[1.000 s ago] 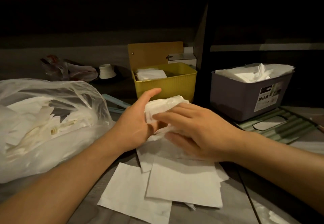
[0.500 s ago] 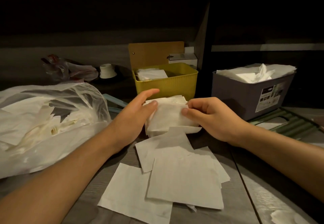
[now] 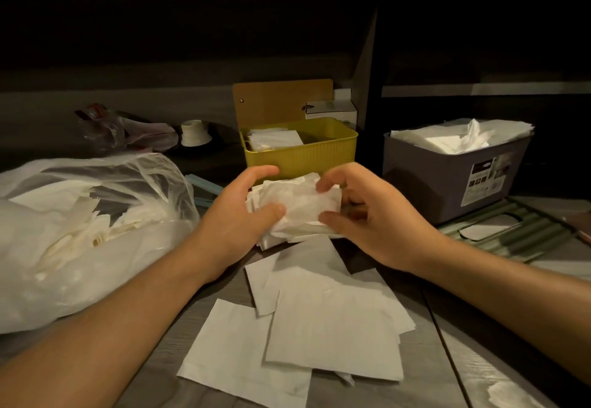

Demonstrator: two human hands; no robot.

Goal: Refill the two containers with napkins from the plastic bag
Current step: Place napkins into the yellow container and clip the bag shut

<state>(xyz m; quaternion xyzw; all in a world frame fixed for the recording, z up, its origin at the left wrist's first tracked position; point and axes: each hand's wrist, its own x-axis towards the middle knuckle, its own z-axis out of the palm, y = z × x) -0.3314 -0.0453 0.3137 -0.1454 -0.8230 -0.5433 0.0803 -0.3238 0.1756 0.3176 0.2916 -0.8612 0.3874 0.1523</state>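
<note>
Left hand (image 3: 246,212): fingers curled round the left end of the napkin wad (image 3: 297,206), thumb on its front.
Right hand (image 3: 367,215): fingers pinch the wad's right end, thumb under.
Wad: held above the desk (image 3: 447,359), long axis running 9 to 3 o'clock between the hands.
Yellow box (image 3: 300,152): just beyond the wad at 12 o'clock, part filled; both hands about equally near.
Grey box (image 3: 447,180): at 2 o'clock, heaped full.
Bag (image 3: 80,231): at 9 o'clock.
Loose napkins (image 3: 319,327): at 6 o'clock.
Likely next: carry the wad forward into the yellow box.

The bag (image 3: 80,231) lies on the left. Two boxes (image 3: 300,152) (image 3: 447,177) stand behind the napkin bundle (image 3: 297,206). Loose napkins (image 3: 329,327) lie in front.
</note>
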